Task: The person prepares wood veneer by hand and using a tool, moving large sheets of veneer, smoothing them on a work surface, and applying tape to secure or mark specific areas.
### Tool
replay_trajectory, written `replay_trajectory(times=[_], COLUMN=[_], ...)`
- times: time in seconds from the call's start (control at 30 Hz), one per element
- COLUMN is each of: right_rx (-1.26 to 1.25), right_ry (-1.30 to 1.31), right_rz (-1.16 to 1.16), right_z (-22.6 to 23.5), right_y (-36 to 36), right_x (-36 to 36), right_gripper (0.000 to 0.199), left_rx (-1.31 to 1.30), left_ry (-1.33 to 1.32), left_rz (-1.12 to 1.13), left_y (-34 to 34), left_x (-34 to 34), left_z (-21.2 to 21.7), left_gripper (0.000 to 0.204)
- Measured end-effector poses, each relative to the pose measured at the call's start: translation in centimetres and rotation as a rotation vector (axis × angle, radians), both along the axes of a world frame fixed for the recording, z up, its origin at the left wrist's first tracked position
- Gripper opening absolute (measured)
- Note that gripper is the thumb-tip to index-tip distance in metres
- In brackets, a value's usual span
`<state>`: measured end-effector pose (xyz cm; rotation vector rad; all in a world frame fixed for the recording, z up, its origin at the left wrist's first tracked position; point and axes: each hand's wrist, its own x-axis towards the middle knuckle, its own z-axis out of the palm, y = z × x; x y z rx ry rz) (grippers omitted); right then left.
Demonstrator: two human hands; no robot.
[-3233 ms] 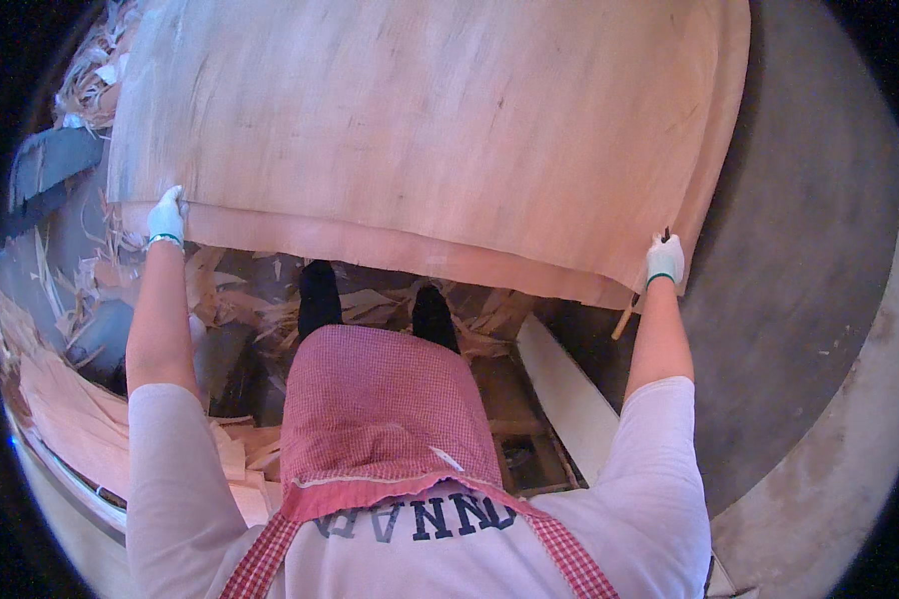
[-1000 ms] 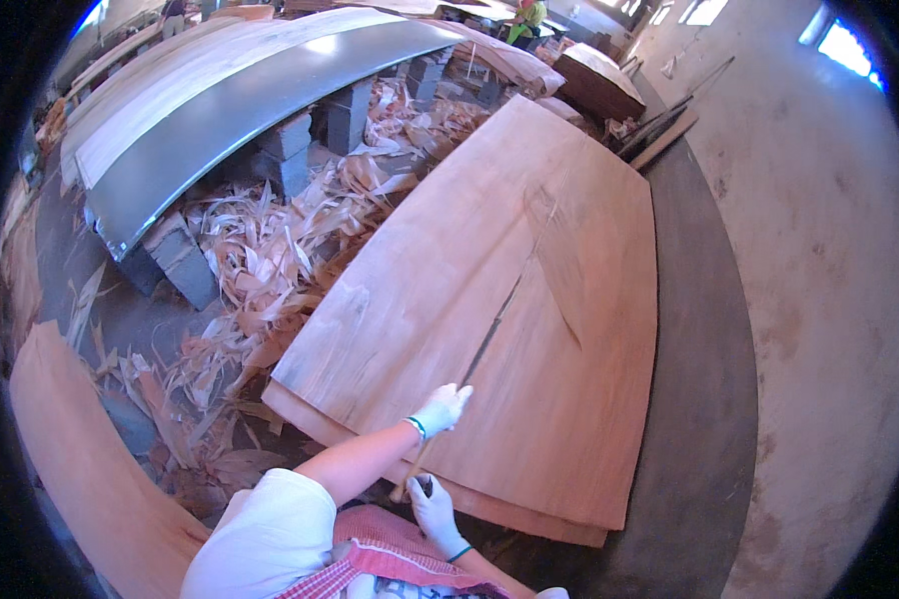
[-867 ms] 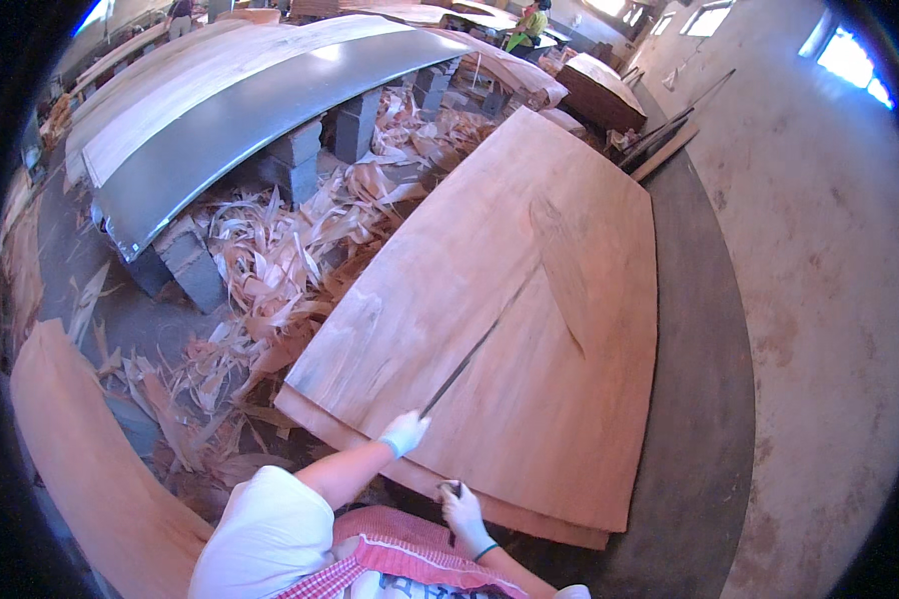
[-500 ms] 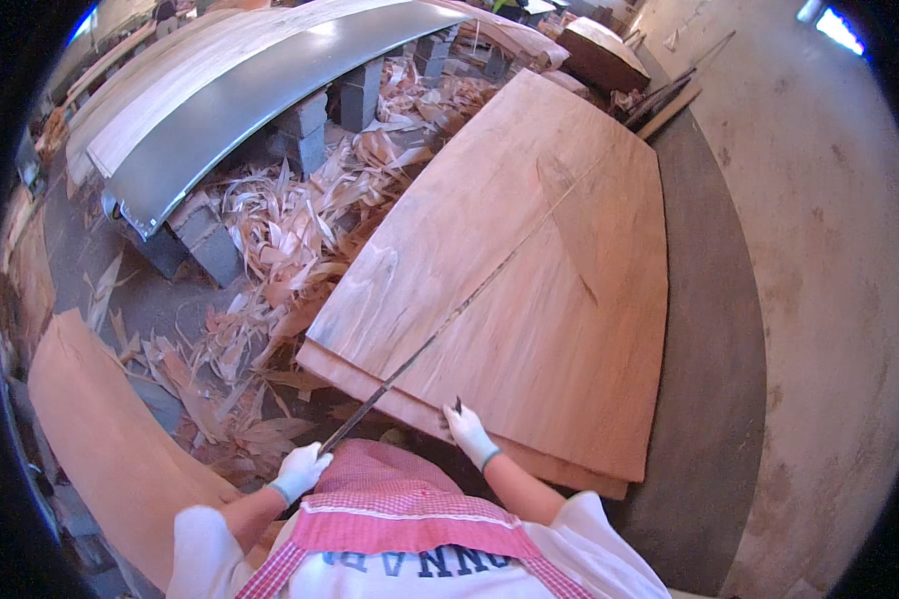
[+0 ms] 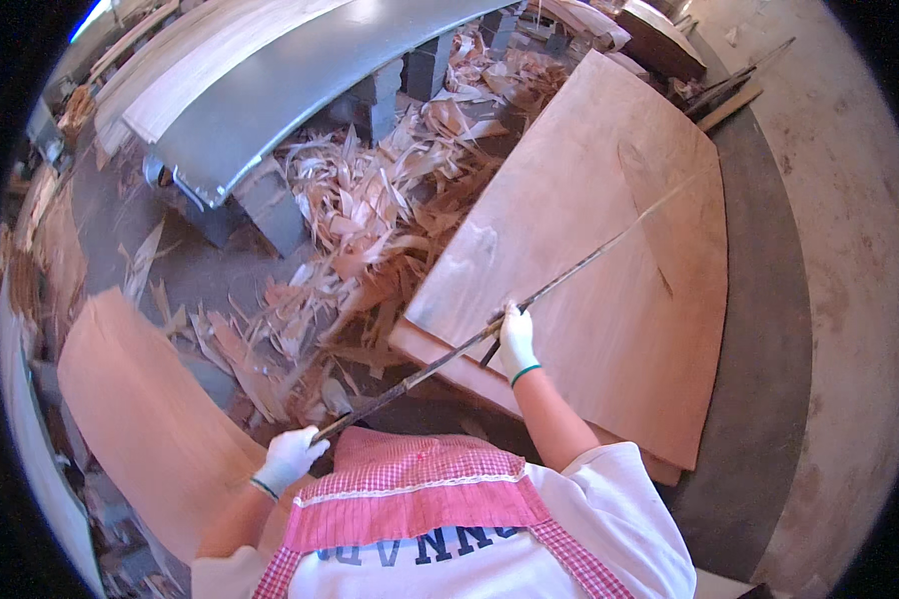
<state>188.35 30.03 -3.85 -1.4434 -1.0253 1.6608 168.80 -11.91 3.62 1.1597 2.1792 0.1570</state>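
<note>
A long, thin dark stick [image 5: 420,374] runs slantwise from my lap out over a stack of wood veneer sheets [image 5: 589,299]. My left hand [image 5: 292,457], in a white glove, is closed round its near end. Farther along, my gloved right hand [image 5: 516,339] is closed on the stick's middle, above the stack's near left part. A short dark piece [image 5: 489,352] juts from below the right hand; its kind cannot be made out. The stick's far end tapers and looks pale over the top sheet.
Torn veneer scraps [image 5: 360,210] lie heaped left of the stack. Behind them a grey metal sheet [image 5: 300,80] rests on concrete blocks [image 5: 375,100]. A curved veneer sheet [image 5: 150,409] lies at my left. Concrete floor [image 5: 849,299] runs along the right.
My right hand has moved from the stack's near edge up and forward onto the stick's middle. The stick appears raised from the stack. The view has shifted, moving the scene rightward.
</note>
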Motion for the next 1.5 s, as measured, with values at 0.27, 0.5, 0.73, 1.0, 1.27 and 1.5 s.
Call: replay_trajectory(times=[0.27, 0.5, 0.73, 1.0, 1.27, 1.5], right_rx=[-0.109, -0.235, -0.032, -0.18, -0.404, -0.547], right_ry=[-0.042, 0.261, 0.24, 0.338, 0.213, 0.23], right_rz=[0.301, 0.121, -0.349, 0.215, 0.184, 0.244], right_z=[-5.1, 3.9, 10.5, 4.2, 3.2, -1.7], right_y=[-15.4, -12.9, -0.9, -17.0, -14.5, -17.7], right_x=[-23.0, -30.6, -27.7, -31.0, -24.1, -24.8], right_gripper=[0.032, 0.024, 0.026, 0.025, 0.023, 0.021], left_rx=[-0.143, 0.041, -0.379, 0.088, -0.3, -0.49], left_ry=[-0.127, 0.121, 0.443, 0.452, 0.655, 0.721], left_rz=[0.101, 0.041, 0.212, 0.119, -0.022, 0.054], left_y=[-5.5, -10.4, -38.5, -18.5, -25.8, -28.2], left_x=[-18.7, -30.6, -48.6, -42.1, -46.3, -47.6], left_z=[2.6, 4.7, 7.2, 6.2, 13.6, 13.5], left_gripper=[0.032, 0.025, 0.018, 0.021, 0.034, 0.03])
